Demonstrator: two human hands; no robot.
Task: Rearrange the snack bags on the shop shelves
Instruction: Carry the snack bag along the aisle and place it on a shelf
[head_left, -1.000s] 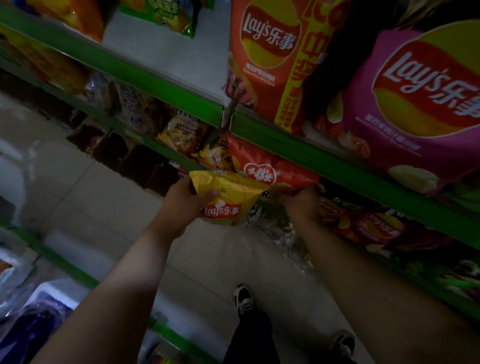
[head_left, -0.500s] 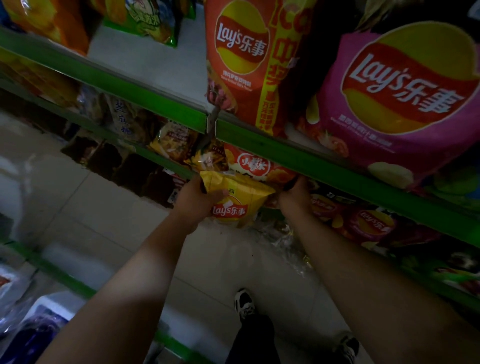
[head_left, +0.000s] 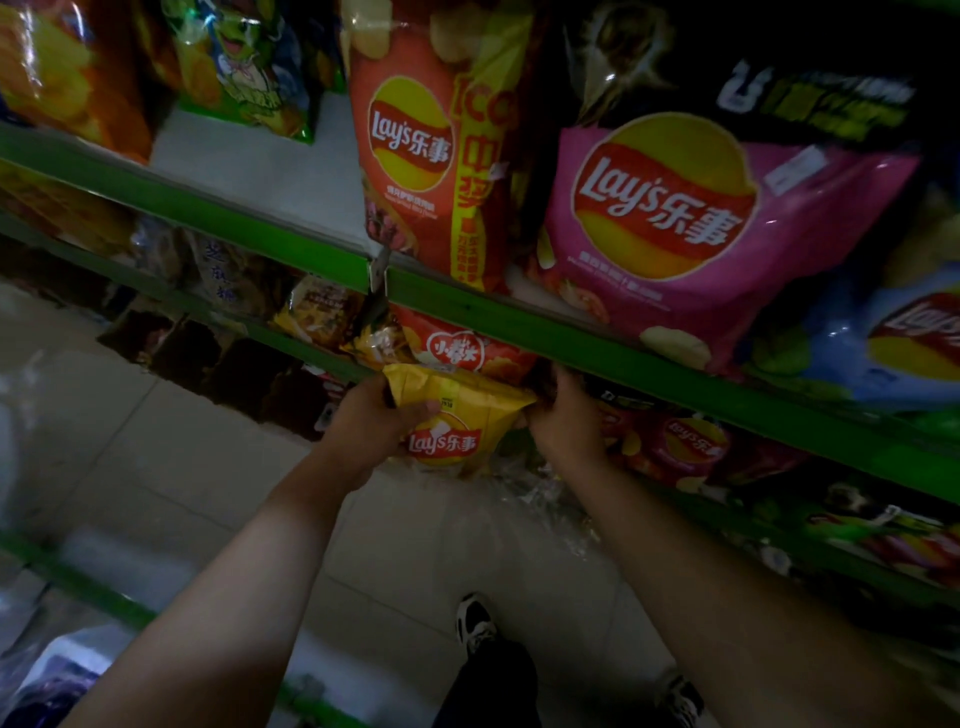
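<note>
Yellow foil caught what little light there was: a small yellow bag of crisps hung just below the green shelf rail, in front of the packets stacked under it, as a person tidied a dim shop aisle. The left hand gripped the bag's left side, with the thumb laid across the front and the fingers curled out of sight behind it. The right hand sat at the bag's right corner, just under the rail. Its fingers reached into the shadow there, and whether they pinched the bag or only touched it could not be told.

The bag looked light, air-puffed and slick, its contents easily crushed. A hold on the crimped top seam or the side edges seemed wiser than a squeeze across the middle.

Behind it, below the rail, a red bag showed only in part. Above the rail stood a larger orange bag and a pink bag. Packets deeper under the rail were lost in darkness, and those farther right along it were blurred. The slot meant for the yellow bag could not be made out.
</note>
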